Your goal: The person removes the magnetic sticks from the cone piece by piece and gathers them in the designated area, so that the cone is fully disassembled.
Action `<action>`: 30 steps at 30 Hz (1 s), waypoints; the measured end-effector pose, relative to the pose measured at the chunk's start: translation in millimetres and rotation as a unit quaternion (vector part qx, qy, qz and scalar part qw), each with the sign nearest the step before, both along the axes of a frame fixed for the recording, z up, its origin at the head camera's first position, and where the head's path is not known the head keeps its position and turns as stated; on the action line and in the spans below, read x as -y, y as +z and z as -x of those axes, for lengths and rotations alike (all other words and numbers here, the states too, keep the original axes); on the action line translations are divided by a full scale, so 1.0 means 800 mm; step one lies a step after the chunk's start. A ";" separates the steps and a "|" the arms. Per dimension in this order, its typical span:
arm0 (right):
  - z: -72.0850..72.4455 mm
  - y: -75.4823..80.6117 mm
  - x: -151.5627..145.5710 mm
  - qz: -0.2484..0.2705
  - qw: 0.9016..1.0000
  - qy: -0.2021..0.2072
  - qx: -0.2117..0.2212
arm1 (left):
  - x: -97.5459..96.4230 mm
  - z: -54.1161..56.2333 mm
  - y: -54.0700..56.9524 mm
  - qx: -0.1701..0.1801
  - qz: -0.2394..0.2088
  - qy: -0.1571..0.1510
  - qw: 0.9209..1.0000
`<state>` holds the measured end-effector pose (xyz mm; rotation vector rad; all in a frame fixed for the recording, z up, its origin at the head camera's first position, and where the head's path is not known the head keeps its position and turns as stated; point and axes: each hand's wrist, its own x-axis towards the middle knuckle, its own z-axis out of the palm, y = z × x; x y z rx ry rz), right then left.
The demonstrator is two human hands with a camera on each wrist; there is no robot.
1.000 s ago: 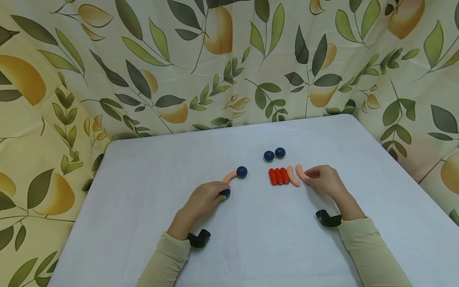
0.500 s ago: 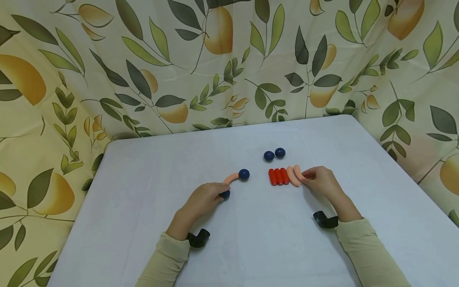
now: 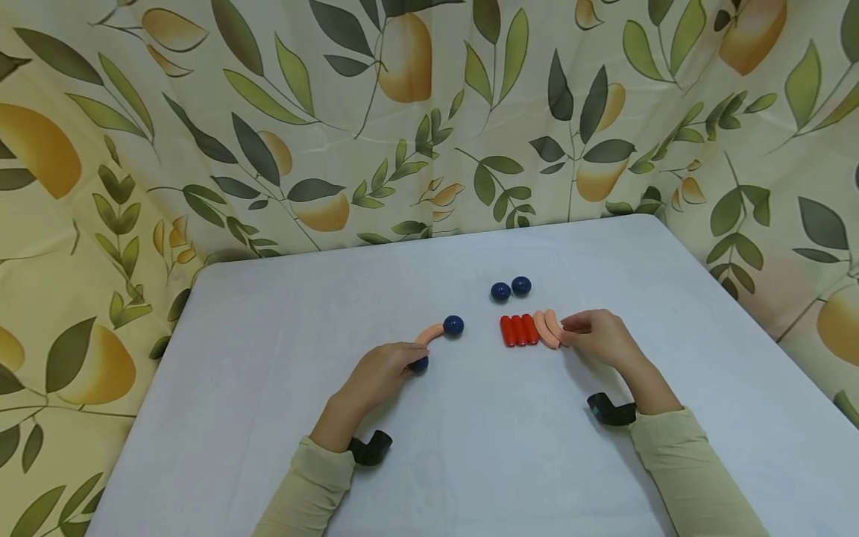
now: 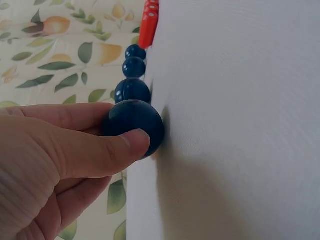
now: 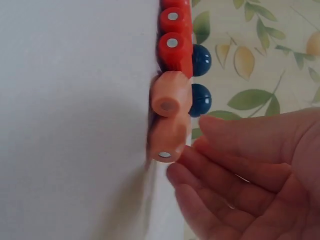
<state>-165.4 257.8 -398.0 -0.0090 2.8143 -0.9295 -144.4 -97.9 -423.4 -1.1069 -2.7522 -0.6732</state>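
My left hand (image 3: 376,377) pinches a dark blue ball (image 4: 127,117) between thumb and fingers. From that ball a curved peach rod (image 3: 429,333) runs to a second blue ball (image 3: 453,326). On the table, my right hand (image 3: 600,339) is beside the outer curved peach rod (image 5: 170,137). Its fingertips are at that rod, and the thumb is apart from it; whether the fingers touch it I cannot tell. Against this rod lies another curved peach rod (image 5: 171,92), next to a row of red rods (image 3: 519,330). Silvery discs show in rod ends in the right wrist view.
Two more blue balls (image 3: 511,289) sit side by side behind the red rods. All lie on a white-covered table (image 3: 322,298). A curtain (image 3: 429,171) printed with leaves and fruit stands along its back and sides. Each wrist wears a black camera mount.
My right hand has moved left, bringing the outer curved rod against its neighbour. The far ball on the left-hand piece has shifted slightly. The left hand keeps its hold.
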 end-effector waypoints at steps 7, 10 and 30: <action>-0.010 0.016 0.016 0.045 0.998 -0.015 -0.039 | -0.008 -0.005 0.000 -0.017 0.013 0.026 0.999; -0.013 0.019 0.032 0.065 0.997 0.009 -0.039 | -0.012 -0.007 -0.001 -0.022 0.012 0.037 0.999; -0.017 -0.020 0.192 0.092 0.972 0.207 -0.058 | -0.014 -0.008 -0.007 -0.058 0.010 0.023 0.998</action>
